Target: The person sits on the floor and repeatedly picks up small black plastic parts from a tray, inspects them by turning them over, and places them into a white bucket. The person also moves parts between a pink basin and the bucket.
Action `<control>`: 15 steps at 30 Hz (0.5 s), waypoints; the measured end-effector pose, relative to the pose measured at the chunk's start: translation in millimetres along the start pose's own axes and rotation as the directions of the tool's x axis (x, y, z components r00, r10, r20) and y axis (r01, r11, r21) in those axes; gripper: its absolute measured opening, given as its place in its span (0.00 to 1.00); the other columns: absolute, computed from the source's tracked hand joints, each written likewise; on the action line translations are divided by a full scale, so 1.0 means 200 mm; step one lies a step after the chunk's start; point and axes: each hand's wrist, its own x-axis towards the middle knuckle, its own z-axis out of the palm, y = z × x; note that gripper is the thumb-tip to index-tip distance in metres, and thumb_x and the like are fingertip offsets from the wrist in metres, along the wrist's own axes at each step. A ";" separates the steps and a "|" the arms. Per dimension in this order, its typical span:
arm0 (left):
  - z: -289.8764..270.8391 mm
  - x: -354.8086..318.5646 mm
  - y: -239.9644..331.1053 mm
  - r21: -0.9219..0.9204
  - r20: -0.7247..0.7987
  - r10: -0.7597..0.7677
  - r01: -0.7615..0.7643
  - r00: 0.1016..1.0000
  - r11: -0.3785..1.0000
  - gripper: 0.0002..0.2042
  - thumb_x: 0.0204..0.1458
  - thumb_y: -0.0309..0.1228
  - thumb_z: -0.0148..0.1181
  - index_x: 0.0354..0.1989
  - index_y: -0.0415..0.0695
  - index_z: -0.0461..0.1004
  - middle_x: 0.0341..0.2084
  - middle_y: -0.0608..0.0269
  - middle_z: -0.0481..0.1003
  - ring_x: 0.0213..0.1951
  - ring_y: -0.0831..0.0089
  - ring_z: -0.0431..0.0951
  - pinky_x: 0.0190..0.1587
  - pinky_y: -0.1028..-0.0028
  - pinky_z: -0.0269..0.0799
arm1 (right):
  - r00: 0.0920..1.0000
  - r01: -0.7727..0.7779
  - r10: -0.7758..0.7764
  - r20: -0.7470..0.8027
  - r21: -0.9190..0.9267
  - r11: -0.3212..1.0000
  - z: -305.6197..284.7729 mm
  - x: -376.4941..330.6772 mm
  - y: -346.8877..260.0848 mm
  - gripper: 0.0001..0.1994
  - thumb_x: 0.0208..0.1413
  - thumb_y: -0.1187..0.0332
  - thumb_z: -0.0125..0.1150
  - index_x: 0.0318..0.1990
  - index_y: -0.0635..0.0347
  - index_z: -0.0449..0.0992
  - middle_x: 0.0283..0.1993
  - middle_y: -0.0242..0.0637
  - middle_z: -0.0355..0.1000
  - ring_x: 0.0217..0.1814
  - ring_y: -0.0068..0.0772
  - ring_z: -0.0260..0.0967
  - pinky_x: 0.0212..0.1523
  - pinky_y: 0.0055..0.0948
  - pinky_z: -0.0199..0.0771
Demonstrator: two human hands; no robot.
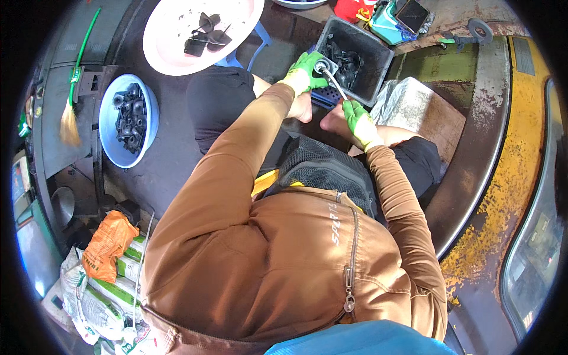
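Here, three containers hold dark pieces; the black tub (pixel 376 74), just beyond the hands, has a loose heap of black parts (pixel 346 66) in its bottom; the pink basin (pixel 158 40), farther left on a blue stool (pixel 257 48), carries a small cluster of dark, flared pieces (pixel 207 39) on its speckled floor; the blue basin (pixel 151 139), at the person's left, is well filled with a jumble of black, rounded parts (pixel 129 117). A metal tool (pixel 336 84) lies between the two hands, over the near left corner of the tub; its long axis runs aslant, the upper-left end meeting a pale-faced round piece (pixel 325 63) at the left hand (pixel 303 73), the other end pointing down and right, into the right hand (pixel 361 122). The right hand's gloved fingers are closed around that lower end; the left hand's fingers, also in a green glove, curl about the round piece, though their far side is hidden; a perforated blue-purple crate (pixel 326 98) shows partly below the left hand, near the person's bare feet.
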 end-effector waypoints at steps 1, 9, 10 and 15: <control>0.02 0.00 -0.01 -0.007 -0.041 0.002 -0.002 0.999 1.000 0.32 0.34 0.33 0.72 0.53 0.48 0.68 0.46 0.53 0.68 0.51 0.53 0.69 0.54 0.61 0.64 | 0.998 0.017 -0.018 -0.053 -0.012 1.000 0.01 0.00 0.01 0.19 0.63 0.53 0.42 0.46 0.59 0.70 0.45 0.55 0.71 0.48 0.58 0.68 0.46 0.47 0.67; 0.14 0.03 -0.12 0.064 -0.160 0.101 -0.092 0.982 0.994 0.32 0.39 0.30 0.69 0.56 0.49 0.65 0.48 0.53 0.67 0.54 0.53 0.67 0.56 0.61 0.63 | 0.996 0.088 -0.090 -0.008 -0.119 0.989 0.02 0.01 0.00 0.12 0.62 0.61 0.46 0.43 0.61 0.68 0.38 0.54 0.71 0.42 0.56 0.70 0.40 0.48 0.69; 0.14 0.03 -0.12 0.095 -0.153 0.105 -0.091 0.983 0.991 0.33 0.39 0.29 0.69 0.57 0.48 0.64 0.48 0.52 0.67 0.55 0.52 0.66 0.57 0.62 0.63 | 0.988 0.125 -0.136 -0.077 -0.131 0.983 0.02 0.01 0.00 0.12 0.62 0.61 0.45 0.43 0.60 0.68 0.39 0.54 0.70 0.42 0.55 0.70 0.40 0.48 0.68; 0.13 0.03 -0.12 0.008 -0.101 0.068 -0.068 0.993 0.998 0.34 0.38 0.24 0.67 0.59 0.46 0.62 0.49 0.52 0.66 0.54 0.53 0.67 0.56 0.65 0.64 | 0.999 -0.040 0.040 0.012 -0.051 0.998 0.02 0.03 -0.03 0.12 0.63 0.60 0.42 0.43 0.56 0.70 0.41 0.50 0.71 0.42 0.54 0.71 0.41 0.47 0.70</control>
